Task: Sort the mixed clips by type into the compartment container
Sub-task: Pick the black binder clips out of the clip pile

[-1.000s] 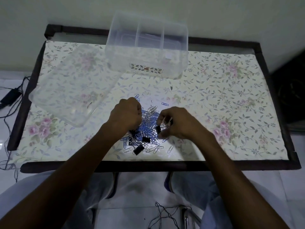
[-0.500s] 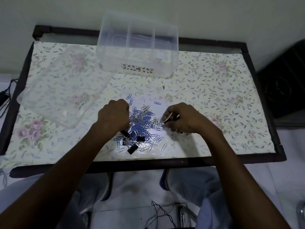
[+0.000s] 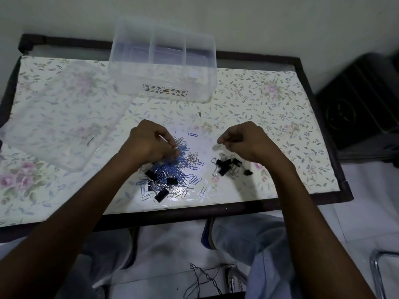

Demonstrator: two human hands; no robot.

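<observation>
My left hand [image 3: 149, 141] pinches paper clips atop the mixed pile [image 3: 172, 171]; my right hand [image 3: 244, 139] hovers curled above separated binder clips [image 3: 226, 167]. The compartment container [image 3: 162, 61] stands behind; its label is unreadable.

no readable text, container [image 3: 162, 67] label illegible

A: Containers [image 3: 162, 67]?
B: One, three compartments showing. One lid [image 3: 54, 124] beside it.
A: Binder clips?
B: Three black in the mixed pile [image 3: 170, 169]; about four in the right group [image 3: 228, 167], overlapping, count unsure.
A: Paper clips?
B: Dozens, blue and silver, too tangled to count. Two hands.
</observation>
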